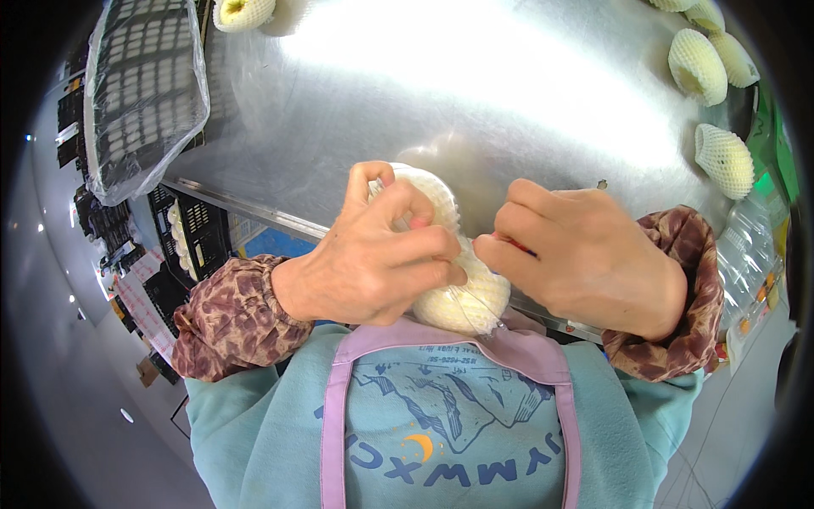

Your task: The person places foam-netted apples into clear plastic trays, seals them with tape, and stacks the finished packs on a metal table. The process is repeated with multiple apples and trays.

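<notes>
Two foam-netted fruits, a lower one [467,302] and an upper one [427,181], are together at the table's near edge, in clear plastic wrapping. My left hand [375,254] lies over them, its bent fingers pinching the wrapping near the middle. To their right, my right hand [566,248] is curled around a small red object [518,244], most of it hidden in the fingers. Its thumb and forefinger are close to the wrapping; whether they touch it is hard to tell.
On the metal table [305,114], a netted fruit [243,14] lies at the far left and several [724,160] at the right. A plastic-covered black crate [146,95] stands at the left. Clear plastic containers [744,254] are beside my right sleeve. Another black crate [197,223] sits below.
</notes>
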A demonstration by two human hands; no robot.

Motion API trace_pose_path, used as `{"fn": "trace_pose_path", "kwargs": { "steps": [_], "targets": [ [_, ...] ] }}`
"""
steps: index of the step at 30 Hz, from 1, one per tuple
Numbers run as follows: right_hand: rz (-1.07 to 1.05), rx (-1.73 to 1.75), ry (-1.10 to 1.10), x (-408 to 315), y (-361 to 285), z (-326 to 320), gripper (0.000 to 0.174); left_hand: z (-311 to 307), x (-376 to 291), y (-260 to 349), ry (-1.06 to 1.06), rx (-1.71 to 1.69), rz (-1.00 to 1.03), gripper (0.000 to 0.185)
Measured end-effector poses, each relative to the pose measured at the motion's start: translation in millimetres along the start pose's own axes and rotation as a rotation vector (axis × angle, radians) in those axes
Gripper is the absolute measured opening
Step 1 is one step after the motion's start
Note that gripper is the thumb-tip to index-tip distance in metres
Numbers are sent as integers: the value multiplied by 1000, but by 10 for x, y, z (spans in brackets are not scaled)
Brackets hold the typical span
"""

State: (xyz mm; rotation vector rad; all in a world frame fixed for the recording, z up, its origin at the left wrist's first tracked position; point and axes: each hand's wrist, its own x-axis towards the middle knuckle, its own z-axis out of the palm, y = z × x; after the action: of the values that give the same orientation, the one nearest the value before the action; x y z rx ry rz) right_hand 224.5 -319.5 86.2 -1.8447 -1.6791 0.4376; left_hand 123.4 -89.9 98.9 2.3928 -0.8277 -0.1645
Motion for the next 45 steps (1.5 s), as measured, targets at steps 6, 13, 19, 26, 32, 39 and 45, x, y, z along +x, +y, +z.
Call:
{"fn": "trace_pose_path", "kwargs": {
  "steps": [6,13,19,26,32,39,45],
  "targets": [
    [-24,-157,-130,50,38,167,19,-6,9,78,-43,0,-13,11],
    [459,162,-76,-342,801,624,22,-23,-65,62,38,12,-33,16],
    [594,-153,212,-444,389,579,41,0,-38,63,40,18,-35,13],
    [349,348,275,-324,-292,725,59,32,48,49,23,54,-23,7],
    [570,594,90,-293,-237,545,62,226,229,6,-21,60,-16,24],
    [755,1112,172,-706,106,974,54,173,441,-186,66,-284,-154,55],
    [801,1542,355,-1027,221,1405,51,648,-545,-256,298,-275,-701,67]
  ]
}}
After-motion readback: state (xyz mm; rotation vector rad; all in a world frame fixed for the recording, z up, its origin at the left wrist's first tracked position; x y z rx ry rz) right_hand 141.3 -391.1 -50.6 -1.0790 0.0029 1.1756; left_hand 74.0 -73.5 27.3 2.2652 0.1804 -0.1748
